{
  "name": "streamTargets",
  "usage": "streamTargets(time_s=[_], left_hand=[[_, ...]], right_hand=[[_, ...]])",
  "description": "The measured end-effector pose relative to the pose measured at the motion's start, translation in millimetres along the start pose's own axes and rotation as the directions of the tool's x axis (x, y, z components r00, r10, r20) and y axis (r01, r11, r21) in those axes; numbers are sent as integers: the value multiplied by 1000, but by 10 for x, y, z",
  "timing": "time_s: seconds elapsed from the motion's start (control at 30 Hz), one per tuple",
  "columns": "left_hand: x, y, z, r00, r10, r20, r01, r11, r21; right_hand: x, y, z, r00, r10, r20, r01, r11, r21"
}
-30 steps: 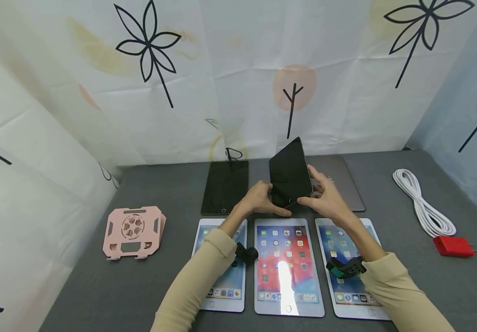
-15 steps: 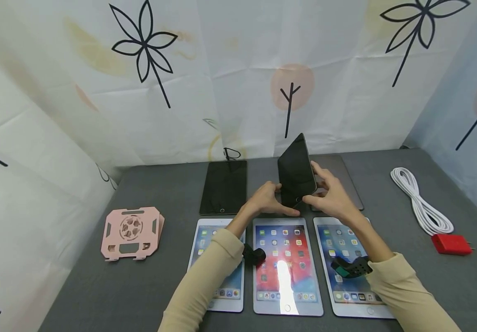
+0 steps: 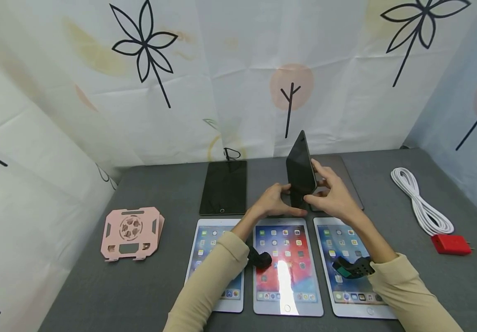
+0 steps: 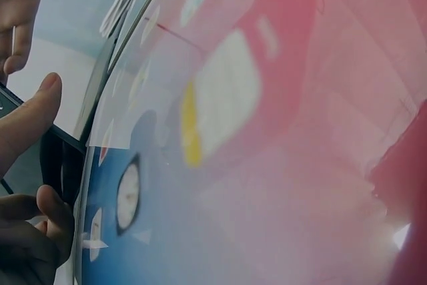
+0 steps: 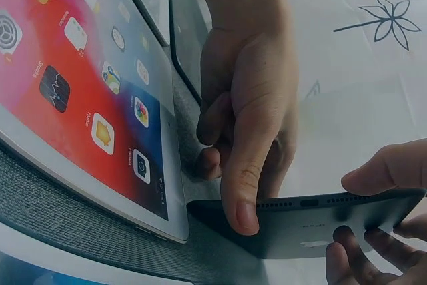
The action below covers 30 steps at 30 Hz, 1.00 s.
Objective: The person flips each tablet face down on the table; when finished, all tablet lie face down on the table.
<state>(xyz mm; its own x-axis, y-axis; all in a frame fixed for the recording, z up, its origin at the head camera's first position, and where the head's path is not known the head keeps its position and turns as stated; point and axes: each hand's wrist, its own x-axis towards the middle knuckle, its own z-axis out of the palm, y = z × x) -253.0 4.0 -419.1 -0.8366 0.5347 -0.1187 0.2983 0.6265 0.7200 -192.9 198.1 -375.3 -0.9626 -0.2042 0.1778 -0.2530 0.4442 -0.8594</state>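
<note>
A dark tablet stands tilted up above the back of the table, its black screen turned to the left. My right hand grips its right side. In the right wrist view, that thumb lies on the edge beside the charging port and the fingers touch the grey back. My left hand holds the lower left corner, with its thumb over the back edge. Under the left arm and wrist lie two white tablets with lit screens, the left one and the middle one.
A black tablet lies at the back left, and a grey one lies behind my right hand. Another lit white tablet is under my right arm. A pink stand, coiled white cable and red charger flank them.
The held tablet has shifted right and turned further edge-on, its screen showing narrower. My left hand has moved right with it, while my right hand has shifted only slightly.
</note>
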Motion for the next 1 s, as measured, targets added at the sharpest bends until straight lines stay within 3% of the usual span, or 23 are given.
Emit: streamTargets(time_s=[0.47,0.57,0.67,0.73,0.87,1.0], left_hand=[[-24,14,8,1000,8,21,-7,997,-75],[-42,-17,-53,996,9,87,9,979,-202],[-75,-30,-151,988,22,155,32,940,-341],[-93,-31,-223,983,58,172,16,915,-404],[-146,26,-362,985,126,119,-58,887,-458],[-181,129,-450,985,168,27,-138,885,-444]], right_hand=[[13,-74,55,1000,-24,15,25,999,-31],[21,-69,63,999,-31,18,32,999,-31],[27,-60,68,999,-36,13,36,999,-29],[32,-59,74,999,-38,12,38,999,-30],[37,-76,94,999,-42,12,42,999,-31],[39,-73,112,999,-51,9,52,998,-29]])
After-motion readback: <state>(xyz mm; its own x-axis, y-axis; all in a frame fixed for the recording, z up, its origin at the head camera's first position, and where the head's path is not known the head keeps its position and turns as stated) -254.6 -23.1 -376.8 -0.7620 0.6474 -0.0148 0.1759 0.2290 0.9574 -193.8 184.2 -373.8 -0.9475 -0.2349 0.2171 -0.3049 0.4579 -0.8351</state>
